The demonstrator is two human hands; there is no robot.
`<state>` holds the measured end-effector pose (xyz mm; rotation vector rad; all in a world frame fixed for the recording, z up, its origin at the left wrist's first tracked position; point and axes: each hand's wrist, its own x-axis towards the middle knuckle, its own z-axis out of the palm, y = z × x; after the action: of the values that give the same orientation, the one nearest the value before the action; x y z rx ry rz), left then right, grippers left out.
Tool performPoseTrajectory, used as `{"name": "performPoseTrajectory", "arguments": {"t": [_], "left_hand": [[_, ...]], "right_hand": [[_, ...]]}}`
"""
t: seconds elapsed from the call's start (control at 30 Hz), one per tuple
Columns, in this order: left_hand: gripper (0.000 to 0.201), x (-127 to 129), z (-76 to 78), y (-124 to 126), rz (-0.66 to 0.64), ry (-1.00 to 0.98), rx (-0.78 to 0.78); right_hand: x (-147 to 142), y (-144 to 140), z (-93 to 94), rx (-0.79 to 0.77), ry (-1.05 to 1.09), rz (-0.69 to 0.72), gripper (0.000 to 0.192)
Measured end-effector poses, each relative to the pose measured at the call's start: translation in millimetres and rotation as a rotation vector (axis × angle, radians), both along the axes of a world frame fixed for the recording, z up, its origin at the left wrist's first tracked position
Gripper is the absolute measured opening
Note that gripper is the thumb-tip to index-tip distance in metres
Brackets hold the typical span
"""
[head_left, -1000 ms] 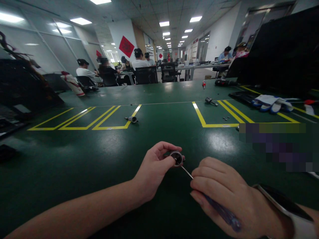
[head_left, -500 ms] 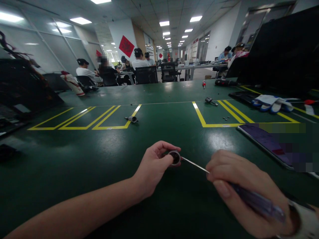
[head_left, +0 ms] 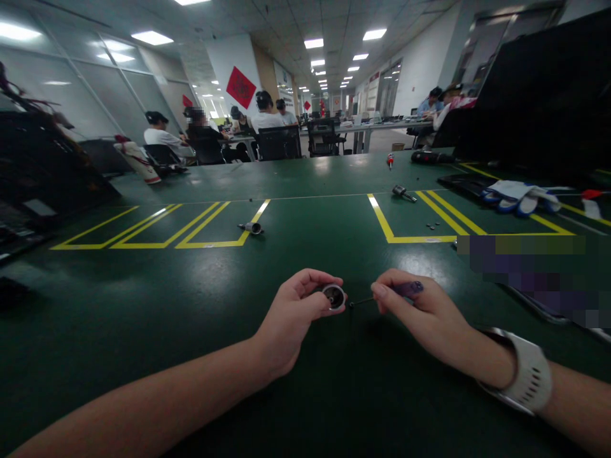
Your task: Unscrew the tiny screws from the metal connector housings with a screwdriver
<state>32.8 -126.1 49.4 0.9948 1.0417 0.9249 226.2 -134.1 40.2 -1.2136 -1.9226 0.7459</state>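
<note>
My left hand (head_left: 298, 312) is closed around a small round metal housing (head_left: 334, 296), its open end turned toward me so the dark inside shows. To the right, my right hand (head_left: 415, 302) grips a screwdriver (head_left: 408, 289) with a see-through purple handle, its thin shaft pointing left. At the shaft's tip sits a small dark piece (head_left: 352, 305), too small to name, just beside the housing and apart from it. A light watch band (head_left: 525, 375) circles my right wrist.
On the green table (head_left: 157, 305) lie a similar metal part (head_left: 252, 228), a dark metal part (head_left: 404, 193), small bits (head_left: 432, 226), a red screwdriver (head_left: 390, 160) and gloves (head_left: 520, 196). A partly blurred-out flat device (head_left: 534, 302) lies right. People (head_left: 270, 117) sit beyond.
My right hand has drawn back from its reach toward the camera and turned, the screwdriver handle now pointing up and away. A small dark piece now shows at its tip. My left hand stays put.
</note>
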Motion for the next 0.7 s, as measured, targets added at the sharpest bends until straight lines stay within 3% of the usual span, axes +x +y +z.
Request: {"name": "performPoseTrajectory", "arguments": {"t": [0.23, 0.47, 0.57, 0.7], "left_hand": [[0.02, 0.0, 0.3, -0.6, -0.013, 0.004, 0.003], [0.027, -5.6, -6.2, 1.4, -0.067, 0.011, 0.01], [0.028, -5.2, -6.5, 1.2, -0.064, 0.028, 0.015], [0.03, -1.2, -3.3, -0.9, -0.054, 0.031, 0.0]], "right_hand": [[-1.0, -2.7, 2.0, 0.071, -0.089, 0.006, 0.03], [3.1, -17.3, 5.9, 0.387, 0.05, 0.044, 0.021], [4.1, -24.9, 10.8, 0.514, 0.111, 0.137, 0.015], [0.6, -28.6, 11.3, 0.529, 0.029, 0.255, 0.013]]}}
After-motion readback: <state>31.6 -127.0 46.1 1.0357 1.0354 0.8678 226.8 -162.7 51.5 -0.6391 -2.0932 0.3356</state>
